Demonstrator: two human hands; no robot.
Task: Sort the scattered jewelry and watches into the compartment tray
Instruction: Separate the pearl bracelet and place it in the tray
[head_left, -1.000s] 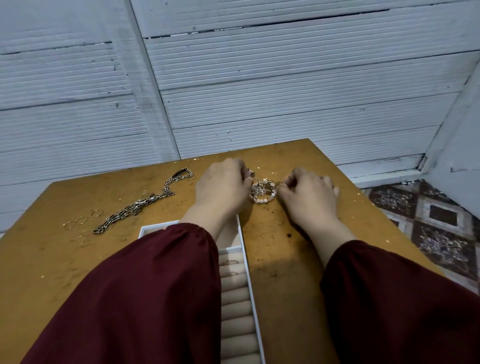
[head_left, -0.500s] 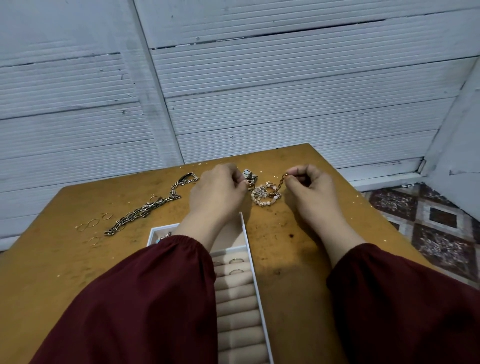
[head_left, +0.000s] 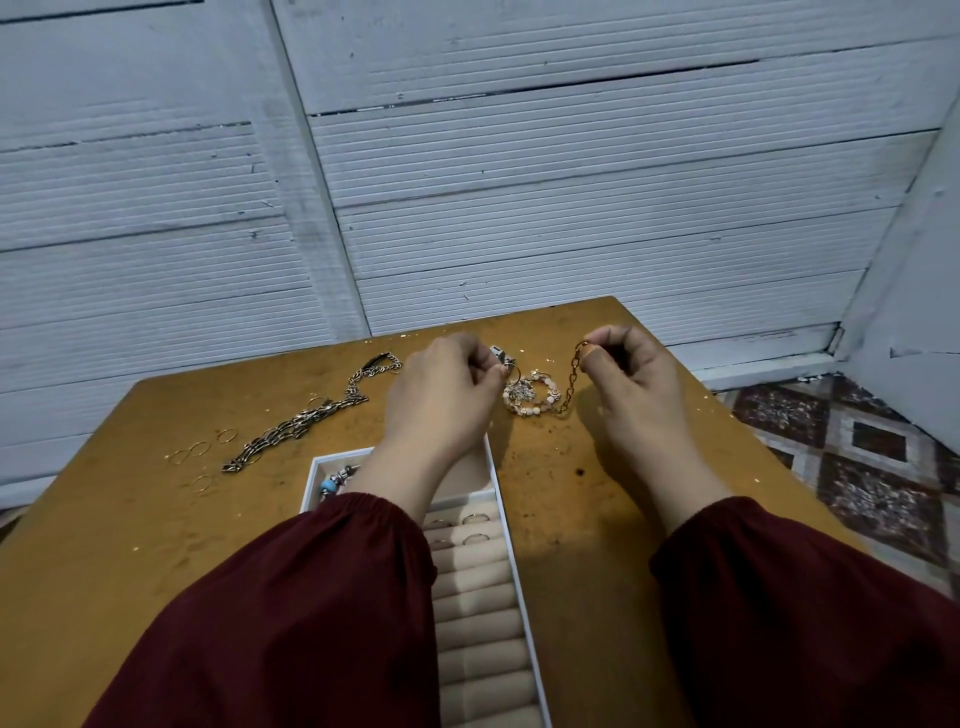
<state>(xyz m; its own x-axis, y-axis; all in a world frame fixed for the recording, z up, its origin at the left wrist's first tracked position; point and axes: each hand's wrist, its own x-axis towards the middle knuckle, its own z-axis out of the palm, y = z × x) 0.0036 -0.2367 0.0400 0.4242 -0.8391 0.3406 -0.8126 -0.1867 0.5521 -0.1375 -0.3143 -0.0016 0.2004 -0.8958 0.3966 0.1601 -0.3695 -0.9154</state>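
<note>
- The right hand (head_left: 634, 382) is curled up. Its thumb and finger pinch the top end of a gold chain (head_left: 570, 379), lifted a little off the table.
- The gold chain hangs down and joins a bead bracelet (head_left: 535, 397) that lies in a small pile on the table (head_left: 571, 519), between the two hands.
- The left hand (head_left: 441, 397) is curled too. Its fingertips pinch a small hoop (head_left: 512, 371) at the edge of the same pile.
- A silver clasp piece (head_left: 500, 355) sits just behind the left fingertips.
- The white tray (head_left: 525, 597) lies near the person, with one long side showing. The left wrist and dark red sleeve (head_left: 311, 623) cover much of it.
- Soft tan rolls fill the tray's long part, and a few rings (head_left: 475, 519) are tucked in the top rolls.
- A blue-bead bracelet (head_left: 330, 486) peeks out of the tray's far left box, half hidden by the sleeve.
- A long silver link chain (head_left: 301, 422) lies stretched out on the table, left of the hands and apart from the tray.
- Some thin gold rings (head_left: 189, 456) lie loose further left.
- The brown table has dark spots and tiny gold specks on it.
- A white slatted wall (head_left: 519, 208) stands behind the table, and patterned floor tiles (head_left: 862, 457) show on the right.
</note>
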